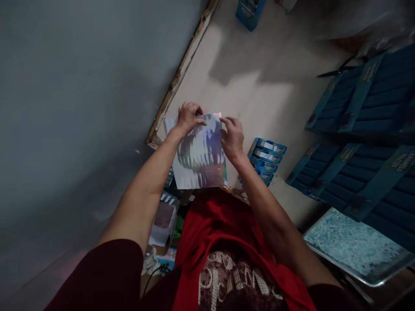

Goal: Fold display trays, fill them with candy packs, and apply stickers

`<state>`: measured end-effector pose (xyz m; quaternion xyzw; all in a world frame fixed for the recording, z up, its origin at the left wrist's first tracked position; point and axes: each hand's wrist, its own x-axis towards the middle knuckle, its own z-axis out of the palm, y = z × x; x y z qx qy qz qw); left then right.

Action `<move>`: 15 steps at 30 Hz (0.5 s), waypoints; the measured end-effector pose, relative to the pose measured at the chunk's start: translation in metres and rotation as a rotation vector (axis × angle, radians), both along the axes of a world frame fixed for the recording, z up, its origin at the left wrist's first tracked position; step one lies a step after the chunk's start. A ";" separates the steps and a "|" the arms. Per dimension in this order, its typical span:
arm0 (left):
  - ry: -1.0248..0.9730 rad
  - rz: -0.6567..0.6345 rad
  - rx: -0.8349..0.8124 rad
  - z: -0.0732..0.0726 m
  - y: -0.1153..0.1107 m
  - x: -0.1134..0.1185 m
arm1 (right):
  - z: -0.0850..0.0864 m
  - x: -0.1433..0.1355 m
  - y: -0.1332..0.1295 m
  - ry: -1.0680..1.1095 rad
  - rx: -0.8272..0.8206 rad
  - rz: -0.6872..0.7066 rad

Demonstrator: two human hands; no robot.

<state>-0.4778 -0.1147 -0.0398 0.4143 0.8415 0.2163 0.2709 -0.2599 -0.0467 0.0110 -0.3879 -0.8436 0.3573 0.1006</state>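
A shiny silvery sheet point(202, 162) with rainbow reflections and a rippled surface lies in front of me, at the table's near corner. My left hand point(189, 118) is at its upper left part, fingers curled at the top edge and thumb over its face. At the upper right edge my right hand point(233, 137) grips the sheet, with the index fingertip by the corner. Whether it is a single sheet or a stack, I cannot tell. Just right of my right hand, small blue printed packs point(266, 157) stand in a row on the table.
The pale table point(233, 69) has a chipped wooden edge along the grey wall point(81, 86). Stacked blue packages point(366, 108) fill the right side, above a metal tray point(353, 244) of pale blue bits. A blue packet point(250, 13) is at the far end. Boxes point(164, 220) sit below left.
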 end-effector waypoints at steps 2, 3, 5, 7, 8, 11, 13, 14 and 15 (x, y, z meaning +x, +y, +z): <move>-0.075 0.048 0.055 -0.002 -0.003 0.005 | -0.018 -0.028 0.006 -0.086 0.060 0.063; -0.121 0.064 0.076 -0.001 -0.005 0.006 | -0.025 -0.036 0.011 -0.123 0.079 0.092; -0.194 0.069 0.102 0.003 -0.010 0.007 | -0.035 -0.046 0.023 -0.181 0.084 0.141; -0.214 0.059 0.110 0.006 -0.014 0.004 | -0.041 -0.048 0.036 -0.222 0.065 0.170; -0.212 0.063 0.104 0.006 -0.015 0.003 | -0.043 -0.048 0.042 -0.245 0.056 0.181; -0.213 0.123 0.063 0.004 -0.016 0.003 | -0.043 -0.047 0.052 -0.290 0.111 0.203; -0.235 0.155 0.041 0.001 -0.013 0.005 | -0.039 -0.046 0.049 -0.275 0.204 0.238; -0.249 0.160 0.035 0.000 -0.011 0.006 | -0.038 -0.046 0.045 -0.258 0.244 0.257; -0.265 0.161 0.031 -0.001 -0.009 0.007 | -0.037 -0.046 0.040 -0.244 0.268 0.277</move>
